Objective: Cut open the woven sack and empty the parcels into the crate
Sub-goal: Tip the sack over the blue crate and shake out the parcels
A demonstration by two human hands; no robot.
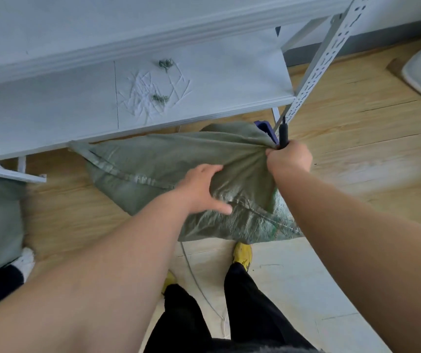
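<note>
On the wooden floor (344,128), just beyond the person's feet and partly under the low white shelf (77,105), lies the green woven sack (168,159). Its far right corner is bunched in the right hand (289,157), whose grip is clamped on the cloth together with a dark-handled cutter (283,133); gathering the corner likely pulls the weave taut for cutting. The left hand (204,189) rests spread on the sack's near side, fingers relaxed and apart, probably steadying it. A blue edge (265,128) shows behind the sack, perhaps the crate; I cannot tell. Loose cut strips (151,95) lie on the shelf.
</note>
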